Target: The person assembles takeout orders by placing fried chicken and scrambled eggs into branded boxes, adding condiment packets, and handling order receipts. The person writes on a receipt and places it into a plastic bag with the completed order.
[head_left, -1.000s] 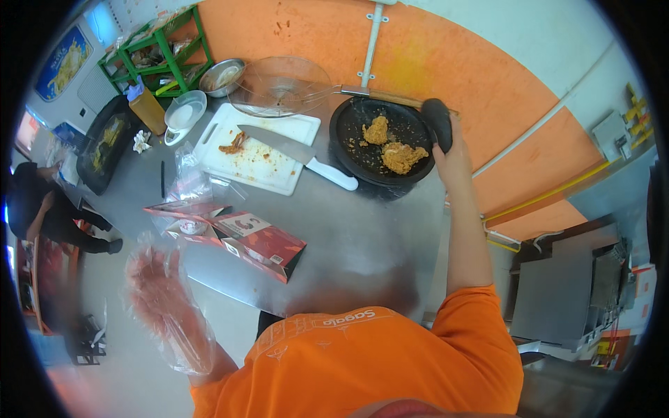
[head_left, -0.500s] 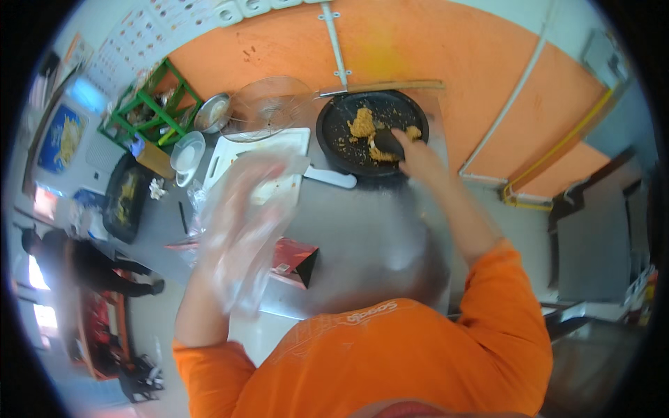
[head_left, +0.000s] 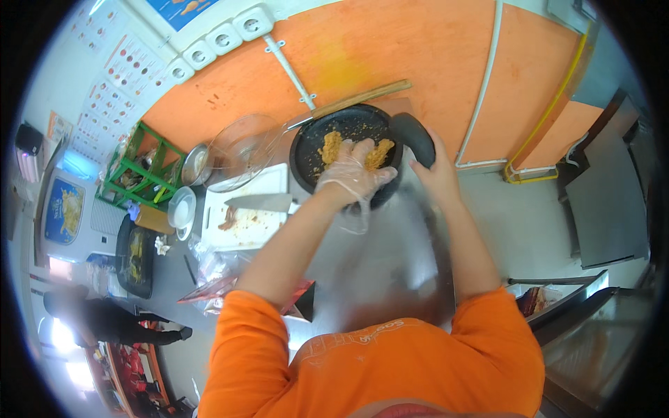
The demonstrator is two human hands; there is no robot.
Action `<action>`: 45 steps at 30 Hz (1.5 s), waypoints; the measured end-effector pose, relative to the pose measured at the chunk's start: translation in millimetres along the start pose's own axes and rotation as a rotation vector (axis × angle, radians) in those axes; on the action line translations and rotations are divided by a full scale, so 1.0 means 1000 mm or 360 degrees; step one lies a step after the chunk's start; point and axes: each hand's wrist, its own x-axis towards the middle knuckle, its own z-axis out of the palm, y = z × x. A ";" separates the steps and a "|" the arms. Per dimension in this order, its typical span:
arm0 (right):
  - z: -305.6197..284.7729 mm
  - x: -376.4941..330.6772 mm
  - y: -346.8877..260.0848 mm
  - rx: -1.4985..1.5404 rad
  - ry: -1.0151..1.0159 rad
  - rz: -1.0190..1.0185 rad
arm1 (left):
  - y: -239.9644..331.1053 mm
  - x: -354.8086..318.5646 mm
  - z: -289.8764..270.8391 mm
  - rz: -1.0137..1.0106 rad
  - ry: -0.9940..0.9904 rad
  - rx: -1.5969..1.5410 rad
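Note:
A black stone mortar [head_left: 304, 155] stands on the steel counter against the orange wall and holds orange-yellow crumbly food [head_left: 332, 145]. My left hand [head_left: 350, 175], in a loose clear plastic glove, reaches into the mortar, and its spread fingers rest on the food. Whether it grips any food is hidden. My right hand [head_left: 436, 178] is closed around the lower end of a black pestle [head_left: 412, 134]. The pestle leans at the mortar's right rim.
Left of the mortar lie a white cutting board [head_left: 245, 221] with scraps and a broad knife [head_left: 260, 203]. Behind them stand a glass bowl [head_left: 240, 148], a metal bowl [head_left: 194, 164], a white bowl [head_left: 180, 207] and a green rack [head_left: 143, 182]. Red packets [head_left: 301, 298] lie near the counter's front edge. A person [head_left: 104, 320] stands far left.
My gloved left hand has come up from my left side, crossed over the cutting board and landed in the mortar. My right hand has stayed on the pestle.

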 end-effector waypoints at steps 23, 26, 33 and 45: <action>0.049 0.025 0.013 -0.1137 -0.0283 -0.0516 | -0.086 -0.051 -0.068 -0.0018 0.0488 -0.1950; 0.082 0.038 0.008 -0.1445 -0.0670 -0.0171 | -0.103 -0.169 -0.093 -0.0028 0.0943 -0.2126; 0.109 -0.113 -0.057 -0.0026 -0.1035 -0.1193 | -0.137 -0.370 0.000 -0.0508 0.1215 -0.2749; 0.161 -0.198 -0.046 -0.0004 -0.1811 -0.0552 | -0.131 -0.263 0.102 -0.0663 0.1339 -0.1172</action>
